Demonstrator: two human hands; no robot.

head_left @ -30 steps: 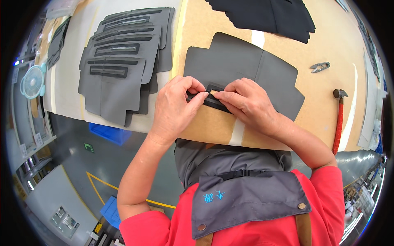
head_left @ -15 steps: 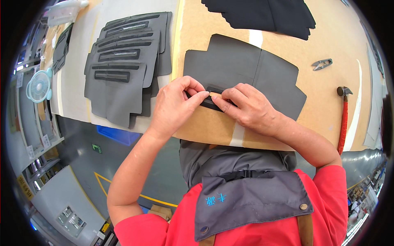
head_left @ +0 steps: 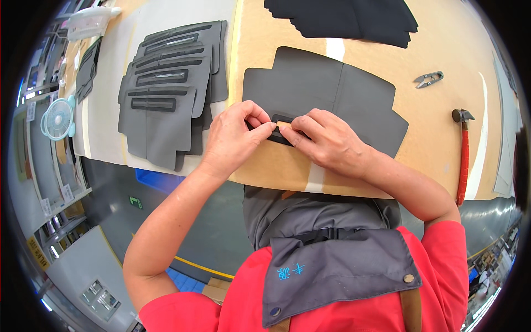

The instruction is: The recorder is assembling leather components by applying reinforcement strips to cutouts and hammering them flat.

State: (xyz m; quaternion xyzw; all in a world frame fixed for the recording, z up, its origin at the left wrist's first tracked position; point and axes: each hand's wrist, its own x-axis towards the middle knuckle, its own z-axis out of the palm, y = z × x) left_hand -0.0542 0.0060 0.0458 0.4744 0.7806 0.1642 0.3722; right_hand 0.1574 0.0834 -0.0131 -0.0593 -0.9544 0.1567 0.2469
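Observation:
A dark grey sheet panel (head_left: 315, 83) with notched corners and a centre crease lies flat on the table in front of me. At its near edge is a black strip (head_left: 279, 136) around a narrow slot, and tan shows through the slot. My left hand (head_left: 235, 133) pinches thumb and forefinger together at the slot's left end; whatever lies between the fingertips is too small to make out. Close beside it, my right hand (head_left: 329, 138) has its thumb and bent fingers closed on the black strip, hiding the strip's right part.
Left of the hands, several overlapping grey panels (head_left: 160, 122) with black-framed slots form a stack. Black sheets (head_left: 343, 19) lie at the far side. Thread snips (head_left: 429, 79) and a red-handled hammer (head_left: 463, 157) rest at the right. A small fan (head_left: 58, 119) stands beyond the table's left end.
Both hands stay at the slot with their fingertips close together. My left elbow has swung outward to the left. The whole view has shifted slightly.

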